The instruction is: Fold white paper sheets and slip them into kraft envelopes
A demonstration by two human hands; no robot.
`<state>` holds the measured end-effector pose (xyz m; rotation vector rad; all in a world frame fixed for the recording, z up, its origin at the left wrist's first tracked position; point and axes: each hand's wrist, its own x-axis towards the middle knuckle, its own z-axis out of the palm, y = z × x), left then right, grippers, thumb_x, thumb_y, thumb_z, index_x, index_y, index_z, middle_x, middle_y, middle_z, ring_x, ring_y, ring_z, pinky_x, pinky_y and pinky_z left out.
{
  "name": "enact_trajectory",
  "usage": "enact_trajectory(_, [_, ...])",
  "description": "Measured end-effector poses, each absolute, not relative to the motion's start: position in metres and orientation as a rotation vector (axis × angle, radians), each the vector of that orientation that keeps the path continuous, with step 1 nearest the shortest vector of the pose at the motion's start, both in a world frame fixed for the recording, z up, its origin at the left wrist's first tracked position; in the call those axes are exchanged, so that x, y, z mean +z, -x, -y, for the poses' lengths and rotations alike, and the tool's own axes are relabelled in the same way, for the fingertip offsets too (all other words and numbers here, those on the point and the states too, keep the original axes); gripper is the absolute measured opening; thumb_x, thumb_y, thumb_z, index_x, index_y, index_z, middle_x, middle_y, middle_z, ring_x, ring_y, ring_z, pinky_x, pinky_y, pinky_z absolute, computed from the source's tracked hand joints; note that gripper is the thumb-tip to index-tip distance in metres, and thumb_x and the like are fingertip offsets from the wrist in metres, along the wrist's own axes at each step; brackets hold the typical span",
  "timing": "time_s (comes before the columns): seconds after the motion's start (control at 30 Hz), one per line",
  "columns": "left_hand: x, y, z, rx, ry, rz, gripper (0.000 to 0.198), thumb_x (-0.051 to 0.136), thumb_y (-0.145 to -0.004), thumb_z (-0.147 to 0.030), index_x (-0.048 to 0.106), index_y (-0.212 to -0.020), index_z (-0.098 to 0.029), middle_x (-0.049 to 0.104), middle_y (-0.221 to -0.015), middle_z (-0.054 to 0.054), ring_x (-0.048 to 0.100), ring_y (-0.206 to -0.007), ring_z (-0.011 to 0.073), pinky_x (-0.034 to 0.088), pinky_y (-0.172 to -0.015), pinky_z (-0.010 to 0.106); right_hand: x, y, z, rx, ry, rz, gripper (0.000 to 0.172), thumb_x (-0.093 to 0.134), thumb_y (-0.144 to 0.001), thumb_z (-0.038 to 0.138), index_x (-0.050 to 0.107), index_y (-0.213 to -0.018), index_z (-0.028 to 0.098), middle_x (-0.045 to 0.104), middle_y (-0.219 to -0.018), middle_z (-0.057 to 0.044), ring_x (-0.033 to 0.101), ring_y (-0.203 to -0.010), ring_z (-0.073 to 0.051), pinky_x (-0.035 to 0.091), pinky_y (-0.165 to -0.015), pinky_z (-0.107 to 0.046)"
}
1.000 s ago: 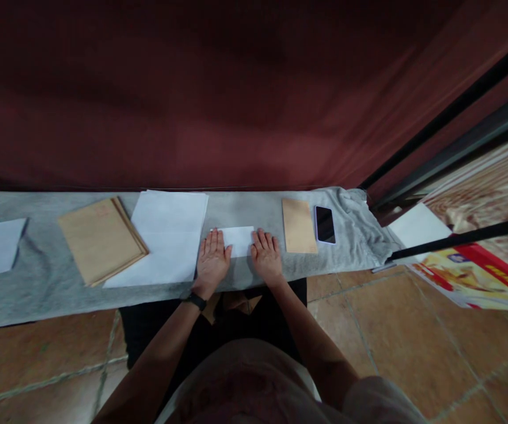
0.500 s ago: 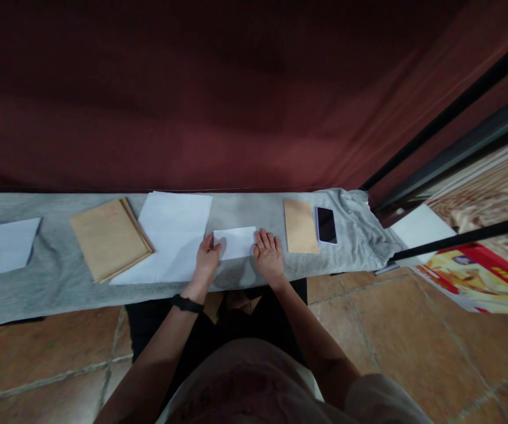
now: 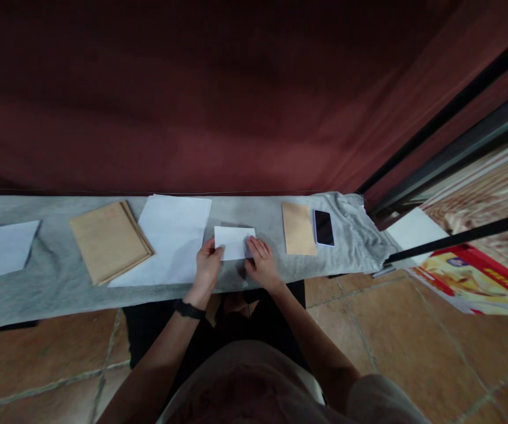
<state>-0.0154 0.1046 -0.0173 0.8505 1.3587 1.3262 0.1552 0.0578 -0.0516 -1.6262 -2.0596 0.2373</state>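
Note:
A small folded white paper is raised a little above the grey cloth, with its shadow behind it. My left hand pinches its lower left corner. My right hand grips its lower right edge with curled fingers. A black band sits on my left wrist. Just left of the folded paper lies a stack of white sheets, and a pile of brown envelopes lies further left.
A single brown envelope and a phone lie to the right on the cloth. Another white sheet is at far left. A dark red curtain hangs behind. Tiled floor lies in front, with a printed poster and a black bar at right.
Both hands went from lying flat beside the folded paper to closing on its lower corners, and the paper has come up off the cloth.

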Motion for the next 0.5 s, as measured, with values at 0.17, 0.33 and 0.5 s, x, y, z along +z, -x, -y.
enact_trajectory(0.17, [-0.004,0.009,-0.099,1.264,-0.875,-1.229,0.046,0.077,-0.073,-0.039,0.073,-0.112,-0.016,0.077,-0.107,0.009,0.071,-0.094,0.0221,0.059,-0.080,0.034,-0.039,-0.132,-0.059,0.387,1.586,1.917,0.061,0.046,-0.096,0.015,0.045,-0.157,0.014,0.045,-0.164,-0.011,0.045,-0.150,-0.021,0.037,-0.125,-0.039])
enact_trajectory(0.33, [-0.008,0.011,-0.092,1.220,-0.763,-1.195,0.053,0.070,-0.088,-0.047,0.061,-0.134,-0.023,0.068,-0.132,0.012,0.069,-0.115,0.0235,0.061,-0.084,0.034,-0.032,-0.122,-0.078,0.746,1.450,1.199,0.039,0.039,-0.106,0.035,0.068,-0.127,0.019,0.076,-0.125,-0.009,0.072,-0.113,-0.022,0.058,-0.100,-0.036])
enact_trajectory(0.5, [-0.028,0.005,-0.091,1.060,-0.765,-1.192,0.078,0.075,-0.078,-0.028,0.046,-0.150,-0.021,0.074,-0.099,0.005,0.073,-0.090,0.0190,0.061,-0.080,0.034,-0.042,-0.113,-0.085,0.929,1.327,0.886,0.041,0.043,-0.103,0.047,0.067,-0.115,0.017,0.079,-0.109,-0.012,0.076,-0.090,-0.022,0.062,-0.078,-0.035])
